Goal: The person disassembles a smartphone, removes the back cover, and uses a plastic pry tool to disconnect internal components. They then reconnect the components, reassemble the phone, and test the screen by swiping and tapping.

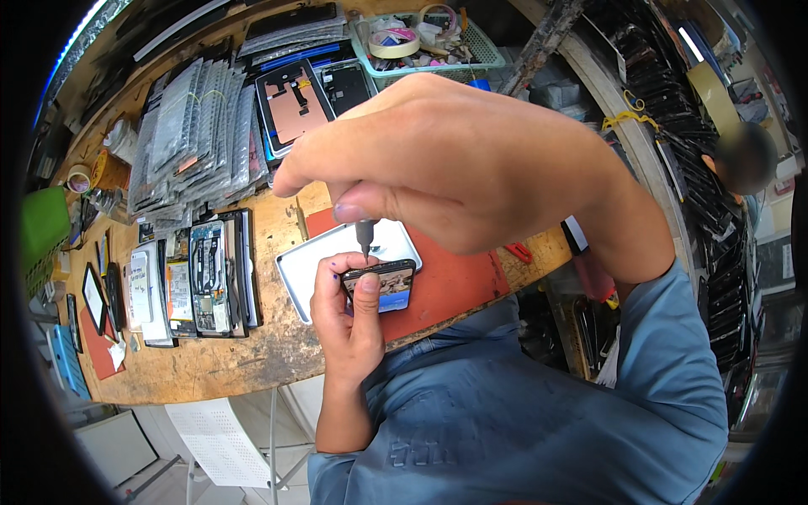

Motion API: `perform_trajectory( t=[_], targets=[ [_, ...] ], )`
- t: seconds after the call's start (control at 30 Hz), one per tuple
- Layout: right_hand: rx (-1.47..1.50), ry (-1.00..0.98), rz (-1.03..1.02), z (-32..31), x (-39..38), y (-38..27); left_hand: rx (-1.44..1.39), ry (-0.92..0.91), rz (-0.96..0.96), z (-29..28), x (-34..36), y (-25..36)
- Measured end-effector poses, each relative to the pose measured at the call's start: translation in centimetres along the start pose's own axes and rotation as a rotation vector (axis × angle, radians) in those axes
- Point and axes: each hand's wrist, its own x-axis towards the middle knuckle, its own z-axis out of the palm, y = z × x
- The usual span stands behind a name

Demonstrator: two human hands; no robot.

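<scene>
My left hand (347,324) is closed around a smartphone (394,289) with a lit screen, its thumb on the front and its fingers behind. The phone is tilted, one narrow edge facing up. My right hand (459,160) grips a dark screwdriver (364,232) from above; most of its handle is hidden by the hand. Its tip points down at the phone's upper edge, and I cannot tell whether it sits in a screw. Beneath lies a pale rectangular tray or cover (296,276), partly over a reddish-brown mat (459,290).
Opened phones (206,278) stand in a row on the wooden bench (202,374) at left. Behind them are bubble-wrapped packages (194,126) and a copper-coloured phone panel (290,105). A green basket (484,57) holds tape rolls. Red-handled pliers or a similar tool (518,252) lies at right; another person (745,160) is beyond.
</scene>
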Motion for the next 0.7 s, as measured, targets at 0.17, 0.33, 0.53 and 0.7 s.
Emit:
perform_trajectory(
  t=[0.17, 0.33, 0.53, 0.7],
  targets=[
    [0.011, 0.002, -0.007, 0.16, 0.06, -0.02, 0.012, 0.012, 0.010, 0.00, -0.09, 0.02],
    [-0.010, -0.001, -0.021, 0.27, 0.13, 0.11, 0.024, 0.019, 0.022, 0.09, -0.02, -0.07],
    [-0.060, 0.009, -0.093, 0.57, 0.24, 0.48, 0.069, 0.021, 0.041, -0.01, 0.06, -0.02],
    [-0.036, -0.002, -0.066, 0.62, 0.37, 0.60, 0.038, 0.026, 0.031, 0.10, 0.08, -0.10]
  ],
)
